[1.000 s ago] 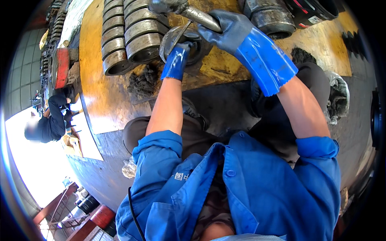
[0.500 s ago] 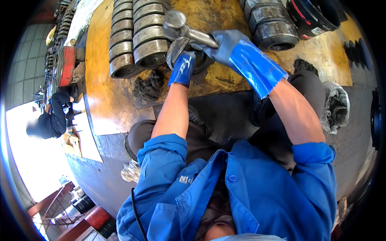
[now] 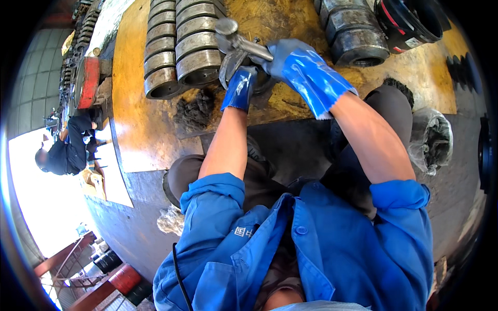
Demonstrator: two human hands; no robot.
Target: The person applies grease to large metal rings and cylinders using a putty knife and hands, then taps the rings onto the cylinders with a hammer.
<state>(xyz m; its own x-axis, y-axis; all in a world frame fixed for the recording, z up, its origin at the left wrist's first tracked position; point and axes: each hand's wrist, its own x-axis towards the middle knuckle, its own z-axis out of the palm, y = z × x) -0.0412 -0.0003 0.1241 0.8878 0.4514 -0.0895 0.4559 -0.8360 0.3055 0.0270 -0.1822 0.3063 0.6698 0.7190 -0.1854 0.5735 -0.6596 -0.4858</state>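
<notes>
Hammer [image 3: 248, 46] juts leftward from my right grip [image 3: 291, 55], clenched round its end; my left grip [image 3: 242, 84] sits by the metal ring [image 3: 228, 69], its hold I cannot tell.

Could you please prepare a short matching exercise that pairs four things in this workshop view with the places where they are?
Things
1. Grey hammer with a cylindrical metal head
2. Two rows of grey metal rings
3. Clear plastic bag
4. Black cylindrical container with a red stripe

Places
A. Close beside the dark-trousered right knee
B. At the picture's upper right
C. In the blue-gloved right hand
D. On the yellow sheet, ahead and to the left of the blue-gloved left hand

Right pairs: 1-C, 2-D, 3-A, 4-B.
</notes>
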